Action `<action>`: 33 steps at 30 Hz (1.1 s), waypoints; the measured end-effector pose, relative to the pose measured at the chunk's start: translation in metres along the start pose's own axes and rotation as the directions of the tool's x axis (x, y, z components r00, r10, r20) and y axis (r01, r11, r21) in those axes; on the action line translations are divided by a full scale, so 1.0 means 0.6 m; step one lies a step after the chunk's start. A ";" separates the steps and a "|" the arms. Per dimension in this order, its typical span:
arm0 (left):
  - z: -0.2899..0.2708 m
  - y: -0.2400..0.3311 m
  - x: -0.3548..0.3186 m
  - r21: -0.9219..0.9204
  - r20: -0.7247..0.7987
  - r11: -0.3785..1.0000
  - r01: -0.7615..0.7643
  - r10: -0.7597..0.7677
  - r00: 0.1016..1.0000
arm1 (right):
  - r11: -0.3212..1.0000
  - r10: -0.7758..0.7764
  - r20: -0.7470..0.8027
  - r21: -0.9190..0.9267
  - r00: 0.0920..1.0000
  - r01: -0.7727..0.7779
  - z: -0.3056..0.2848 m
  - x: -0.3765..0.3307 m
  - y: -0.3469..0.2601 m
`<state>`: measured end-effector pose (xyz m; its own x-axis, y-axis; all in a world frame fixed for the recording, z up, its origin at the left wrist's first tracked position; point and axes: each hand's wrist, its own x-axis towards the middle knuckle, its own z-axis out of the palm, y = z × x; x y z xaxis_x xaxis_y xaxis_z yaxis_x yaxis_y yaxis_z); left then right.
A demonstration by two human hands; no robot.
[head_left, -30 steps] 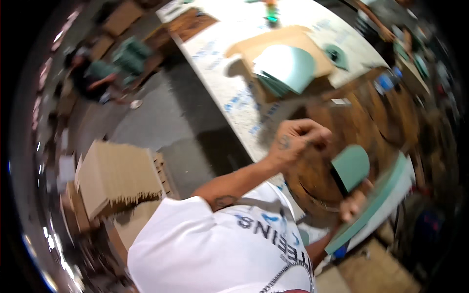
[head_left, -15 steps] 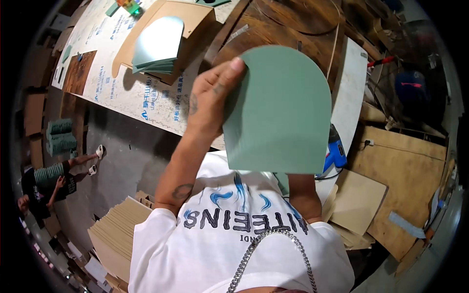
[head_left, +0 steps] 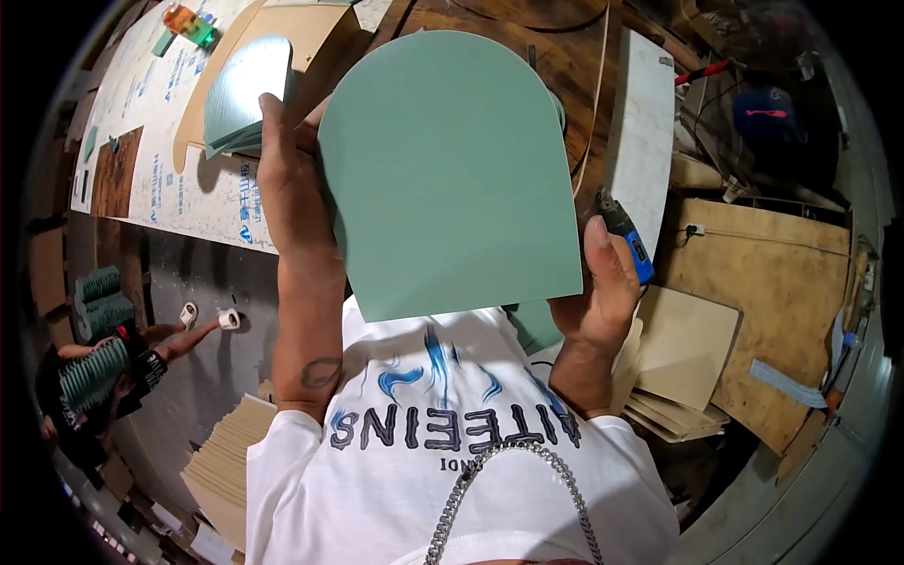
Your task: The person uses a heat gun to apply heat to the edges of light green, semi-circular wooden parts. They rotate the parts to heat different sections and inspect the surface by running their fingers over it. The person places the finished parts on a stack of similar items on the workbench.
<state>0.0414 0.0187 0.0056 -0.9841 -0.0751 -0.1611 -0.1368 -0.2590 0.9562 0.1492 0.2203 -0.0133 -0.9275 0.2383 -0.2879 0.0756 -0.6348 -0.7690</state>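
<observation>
A flat green panel (head_left: 447,179) with an arched top and a straight lower edge is held up in front of my shirt. My left hand (head_left: 297,179) is at its left edge, thumb upright beside it and fingers hidden behind. At the lower right corner is my right hand (head_left: 603,287), its thumb raised off the face and its fingertips out of sight behind the panel. Part of another green piece (head_left: 534,325) shows below the held panel. Beyond my left hand lies a stack of similar arched panels (head_left: 247,89) on the worktable.
The worktable (head_left: 202,202) has a printed white covering. A blue power tool (head_left: 633,247) lies right of my right hand. Tan boards (head_left: 687,344) are stacked at right, more tan boards (head_left: 226,466) at lower left. A co-worker (head_left: 141,363) carries green panels at left.
The panel has shifted left and upward, appearing larger. My right hand has come into view at its lower right corner. My left thumb has left the panel's face. The co-worker's legs have moved.
</observation>
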 end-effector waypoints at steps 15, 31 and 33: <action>-0.029 -0.036 0.003 -0.753 0.598 0.544 0.369 0.334 0.729 | 0.999 0.009 0.025 -0.035 1.000 -0.008 0.019 0.028 0.017; -0.041 -0.032 -0.017 -0.347 0.207 0.885 0.309 -0.249 0.946 | -0.023 -0.832 -0.304 -0.816 0.463 -0.578 -0.545 0.123 0.107; -0.048 -0.026 -0.018 -0.387 0.203 0.873 0.296 -0.233 0.951 | -0.045 -0.747 -0.436 -0.720 0.501 -0.693 -0.582 0.084 0.115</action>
<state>0.0575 -0.0042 -0.0146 -0.9272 0.1841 -0.3263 -0.3670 -0.6212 0.6924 0.2353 0.4452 -0.2801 -0.3617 0.9145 0.1812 0.9027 0.3921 -0.1769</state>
